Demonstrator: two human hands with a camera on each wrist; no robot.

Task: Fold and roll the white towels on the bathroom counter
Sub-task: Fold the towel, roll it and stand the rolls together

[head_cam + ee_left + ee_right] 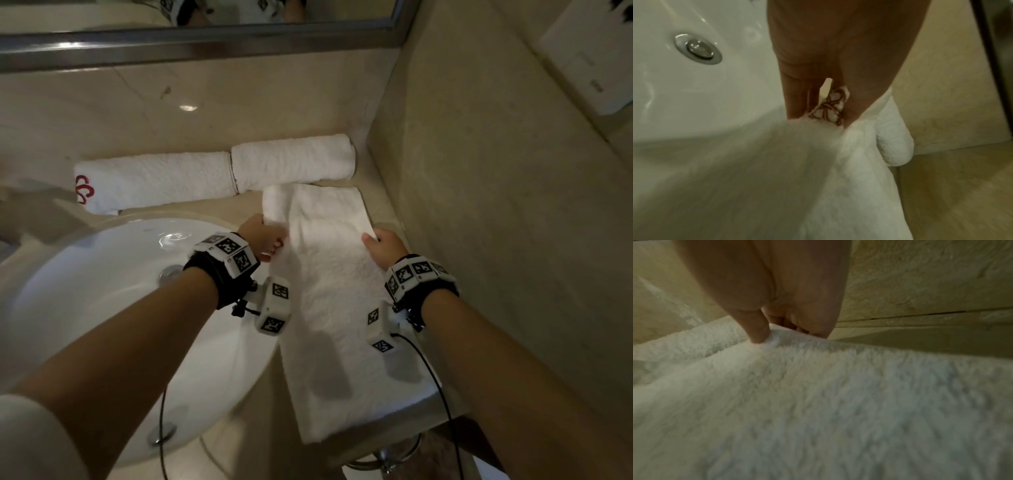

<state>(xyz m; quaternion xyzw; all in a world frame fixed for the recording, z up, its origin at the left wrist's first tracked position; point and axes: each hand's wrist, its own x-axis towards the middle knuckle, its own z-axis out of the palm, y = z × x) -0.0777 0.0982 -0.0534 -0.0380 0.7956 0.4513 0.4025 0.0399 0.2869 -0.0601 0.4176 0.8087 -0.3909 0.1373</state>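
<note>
A long white towel [339,308] lies folded lengthwise on the beige counter, right of the sink, its near end reaching the counter's front edge. My left hand [265,236] grips its left edge near the far end, where the cloth bunches into a partial roll [894,138]; a red-stitched logo [831,107] shows between my fingers. My right hand [382,245] pinches the right edge [774,337] with thumb on top, close to the side wall. Two rolled white towels [156,180] [294,161] lie end to end at the back of the counter.
A white oval sink [113,308] with a metal drain [697,48] fills the left. A beige stone side wall [496,240] stands tight against the towel's right. A mirror frame [205,41] runs along the back. A metal ring hangs below the counter edge [394,455].
</note>
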